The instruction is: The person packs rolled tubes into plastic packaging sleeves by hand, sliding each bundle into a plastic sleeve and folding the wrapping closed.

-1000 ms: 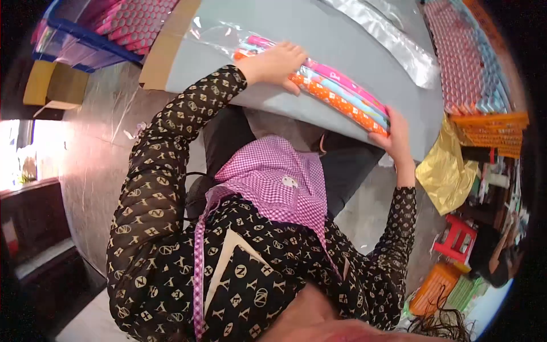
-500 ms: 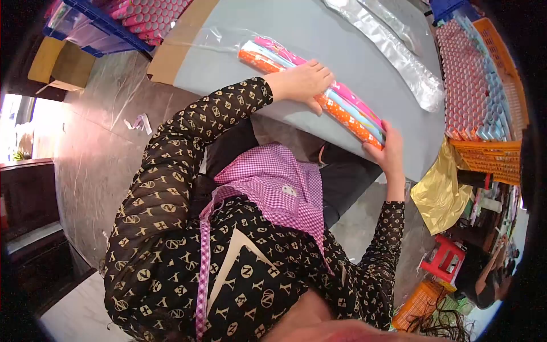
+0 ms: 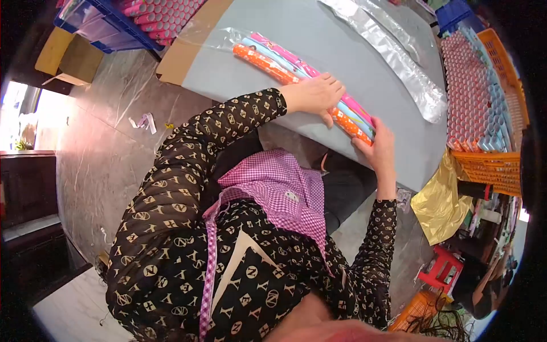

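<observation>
Three rolls of wrapping paper, one orange (image 3: 265, 64), one light blue (image 3: 285, 61) and one pink (image 3: 302, 66), lie side by side at the near edge of the grey tabletop (image 3: 239, 82). Clear plastic film (image 3: 219, 37) reaches out past their left end and seems to sleeve them. My left hand (image 3: 314, 94) lies across the rolls right of their middle, fingers over the far side and thumb on the near side. Cupped around their right end is my right hand (image 3: 378, 146), thumb near and fingers far.
Silvery plastic sleeves (image 3: 393, 60) lie on the table's far side. An orange crate (image 3: 484, 171) packed with rolls stands at right, above gold film (image 3: 436, 205) and a red stool (image 3: 441, 271). A blue crate (image 3: 108, 25) and more pink rolls (image 3: 165, 20) are at upper left.
The rolls have shifted a little to the left on the table. My left hand has slid along them toward my right hand, which stays at the right end. The view has tilted slightly.
</observation>
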{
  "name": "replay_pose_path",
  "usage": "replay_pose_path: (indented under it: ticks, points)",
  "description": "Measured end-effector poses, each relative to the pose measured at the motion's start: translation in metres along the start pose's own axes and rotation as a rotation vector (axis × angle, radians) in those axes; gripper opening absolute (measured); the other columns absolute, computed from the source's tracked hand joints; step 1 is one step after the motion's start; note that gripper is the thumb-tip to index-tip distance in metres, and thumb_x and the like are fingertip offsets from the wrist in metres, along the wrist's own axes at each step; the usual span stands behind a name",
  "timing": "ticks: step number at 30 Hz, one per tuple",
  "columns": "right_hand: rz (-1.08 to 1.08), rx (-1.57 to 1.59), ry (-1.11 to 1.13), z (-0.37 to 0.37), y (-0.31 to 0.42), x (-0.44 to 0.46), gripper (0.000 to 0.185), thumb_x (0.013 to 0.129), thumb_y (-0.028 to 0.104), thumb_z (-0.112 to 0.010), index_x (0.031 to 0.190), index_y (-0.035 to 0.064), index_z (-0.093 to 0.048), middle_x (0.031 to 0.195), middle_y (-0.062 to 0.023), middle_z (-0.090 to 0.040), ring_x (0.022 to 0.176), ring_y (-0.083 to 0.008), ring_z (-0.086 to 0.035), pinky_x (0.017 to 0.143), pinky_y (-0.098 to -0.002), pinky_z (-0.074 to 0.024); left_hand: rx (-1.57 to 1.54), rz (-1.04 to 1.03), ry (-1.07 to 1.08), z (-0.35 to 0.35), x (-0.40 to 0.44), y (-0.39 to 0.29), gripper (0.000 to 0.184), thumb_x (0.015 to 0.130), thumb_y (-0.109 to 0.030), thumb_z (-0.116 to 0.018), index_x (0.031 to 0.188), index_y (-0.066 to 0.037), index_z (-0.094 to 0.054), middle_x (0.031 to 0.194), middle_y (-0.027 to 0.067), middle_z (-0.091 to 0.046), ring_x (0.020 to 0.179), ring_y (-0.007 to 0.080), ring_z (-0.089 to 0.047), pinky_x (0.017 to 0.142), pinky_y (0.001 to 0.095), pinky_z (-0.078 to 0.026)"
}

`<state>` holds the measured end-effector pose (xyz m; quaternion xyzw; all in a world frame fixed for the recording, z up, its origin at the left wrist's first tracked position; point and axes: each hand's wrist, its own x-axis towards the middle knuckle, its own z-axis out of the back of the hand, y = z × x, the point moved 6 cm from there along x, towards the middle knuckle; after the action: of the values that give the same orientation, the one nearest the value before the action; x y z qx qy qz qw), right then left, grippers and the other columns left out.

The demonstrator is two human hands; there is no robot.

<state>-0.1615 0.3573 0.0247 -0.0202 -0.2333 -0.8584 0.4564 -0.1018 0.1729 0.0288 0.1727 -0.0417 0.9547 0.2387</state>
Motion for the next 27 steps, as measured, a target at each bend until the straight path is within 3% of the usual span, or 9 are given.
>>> replay_pose_path:
  ticks: [8, 11, 17, 19, 27]
  points:
    - [0.083, -0.029, -0.061, -0.013, 0.025, 0.021, 0.068, 0.068, 0.036, -0.076, 0.121, 0.0024, -0.049, 0.107, -0.0159, -0.06, 0.099, -0.0325, -0.057, 0.089, -0.0425, -0.0395, -0.001, -0.003, -0.045, 0.001, 0.0, 0.001, 0.088, 0.057, -0.062, -0.069, 0.103, 0.01, -0.05, 0.093, 0.016, -0.056, 0.092, 0.0297, -0.056, 0.084, 0.0369, -0.043]
    - [0.073, -0.036, -0.07, -0.019, 0.029, 0.027, 0.069, 0.068, 0.032, -0.076, 0.123, 0.0003, -0.049, 0.108, -0.0193, -0.06, 0.099, -0.0352, -0.057, 0.089, -0.0427, -0.042, -0.031, 0.017, 0.011, 0.003, 0.0, 0.001, 0.09, 0.056, -0.062, -0.07, 0.105, 0.011, -0.05, 0.094, 0.0164, -0.056, 0.092, 0.0296, -0.055, 0.085, 0.0366, -0.043]
    - [0.056, -0.035, -0.065, -0.025, 0.042, 0.032, 0.067, 0.07, 0.035, -0.076, 0.12, -0.0012, -0.049, 0.102, -0.0201, -0.061, 0.093, -0.037, -0.058, 0.082, -0.0438, -0.0447, -0.015, 0.008, -0.033, 0.003, -0.004, -0.003, 0.094, 0.054, -0.062, -0.071, 0.107, 0.013, -0.05, 0.095, 0.017, -0.056, 0.093, 0.0289, -0.055, 0.085, 0.0364, -0.043]
    - [0.027, -0.07, -0.042, -0.027, 0.041, 0.031, 0.073, 0.069, 0.039, -0.075, 0.124, 0.0, -0.047, 0.105, -0.0164, -0.06, 0.096, -0.0331, -0.056, 0.085, -0.043, -0.0412, -0.019, 0.009, -0.031, 0.001, -0.003, -0.005, 0.095, 0.053, -0.061, -0.071, 0.109, 0.013, -0.05, 0.095, 0.0167, -0.056, 0.093, 0.0288, -0.055, 0.085, 0.0363, -0.043]
    - [0.093, -0.084, -0.055, -0.019, 0.048, 0.017, 0.073, 0.067, 0.036, -0.078, 0.123, -0.0005, -0.048, 0.105, -0.0171, -0.06, 0.096, -0.0341, -0.056, 0.084, -0.0432, -0.042, -0.075, 0.041, 0.032, 0.012, -0.009, -0.02, 0.096, 0.051, -0.058, -0.074, 0.114, 0.01, -0.048, 0.102, 0.0169, -0.055, 0.099, 0.0297, -0.054, 0.09, 0.0378, -0.041]
